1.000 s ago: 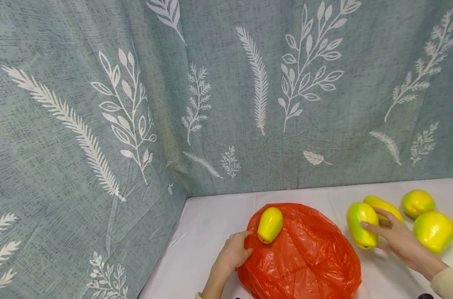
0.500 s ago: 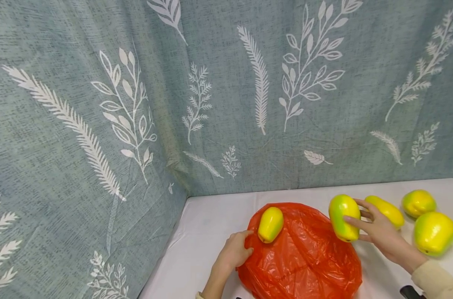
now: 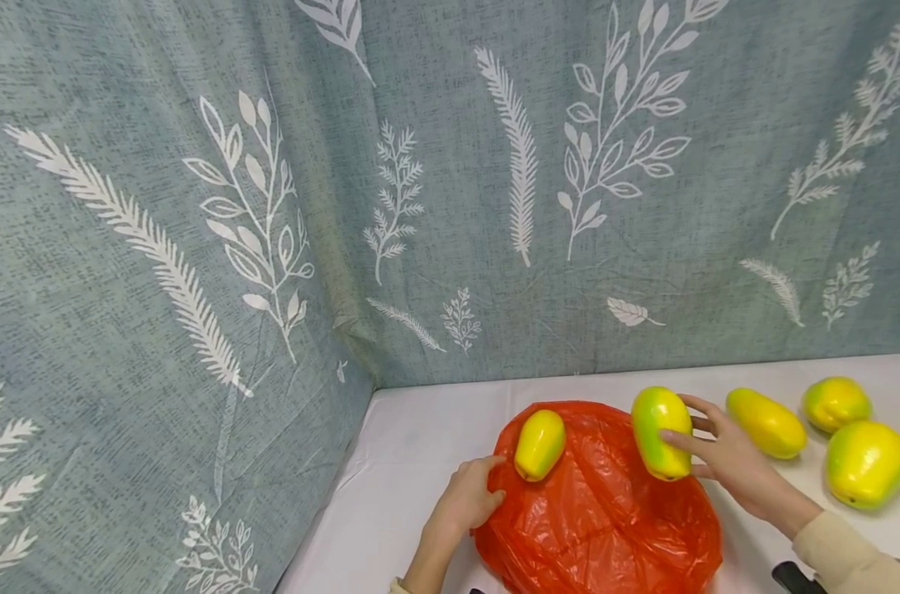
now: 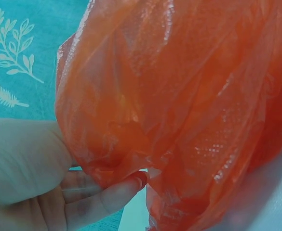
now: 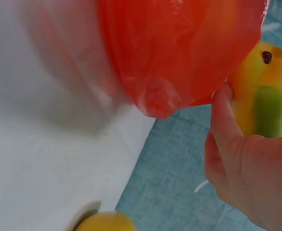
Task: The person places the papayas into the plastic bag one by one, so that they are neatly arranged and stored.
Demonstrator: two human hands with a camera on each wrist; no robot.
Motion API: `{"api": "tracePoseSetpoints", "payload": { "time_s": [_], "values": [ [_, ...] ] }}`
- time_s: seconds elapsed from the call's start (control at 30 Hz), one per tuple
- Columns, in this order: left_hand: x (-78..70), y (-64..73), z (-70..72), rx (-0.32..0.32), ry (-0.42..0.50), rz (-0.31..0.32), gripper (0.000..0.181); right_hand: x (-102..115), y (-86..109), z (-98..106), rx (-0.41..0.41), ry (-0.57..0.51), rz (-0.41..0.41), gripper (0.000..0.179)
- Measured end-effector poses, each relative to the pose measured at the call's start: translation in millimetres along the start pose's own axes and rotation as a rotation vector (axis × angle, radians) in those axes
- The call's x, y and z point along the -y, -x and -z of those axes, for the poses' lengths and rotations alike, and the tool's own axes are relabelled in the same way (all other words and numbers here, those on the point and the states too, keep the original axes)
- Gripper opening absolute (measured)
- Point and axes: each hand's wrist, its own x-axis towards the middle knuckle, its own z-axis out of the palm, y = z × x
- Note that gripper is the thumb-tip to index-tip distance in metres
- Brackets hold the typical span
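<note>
My right hand [image 3: 746,466] holds a yellow-and-green mango [image 3: 661,433] with fingers and thumb around it, over the right rim of a red plastic bag [image 3: 591,536]. In the right wrist view that mango [image 5: 259,91] shows its dark stem end, and my thumb and fingers press its side. Another mango [image 3: 540,445] lies inside the bag near the far left rim. My left hand [image 3: 460,499] grips the left edge of the bag; in the left wrist view my fingers pinch the thin red plastic [image 4: 179,106].
On the white tabletop [image 3: 412,437] to the right lie an elongated mango [image 3: 767,422], a rounder one [image 3: 837,404], a large one [image 3: 868,464] and one cut off at the frame's edge. A patterned green curtain [image 3: 494,206] hangs behind and to the left.
My right hand has carried the mango leftward from beside the elongated mango to over the bag's right rim. My left hand stays on the bag's edge.
</note>
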Motion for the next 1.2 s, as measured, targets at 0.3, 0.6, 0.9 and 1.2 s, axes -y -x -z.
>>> {"api": "tracePoseSetpoints", "payload": {
  "time_s": [0.3, 0.6, 0.9, 1.2],
  "values": [
    [0.8, -0.8, 0.1, -0.021, -0.024, -0.027, 0.043, 9, -3.8, -13, 0.008, 0.021, 0.006, 0.091],
    [-0.5, -0.8, 0.2, -0.008, -0.007, 0.001, 0.043, 11, -6.0, -28, 0.031, -0.035, 0.032, 0.086],
    [0.0, -0.9, -0.8, -0.005, -0.028, -0.006, 0.044, 16, -10.0, -52, 0.053, -0.050, 0.011, 0.085],
    [0.9, -1.0, -1.3, -0.011, -0.037, -0.016, 0.044, 15, -9.5, -72, 0.053, -0.046, 0.034, 0.082]
  ]
}}
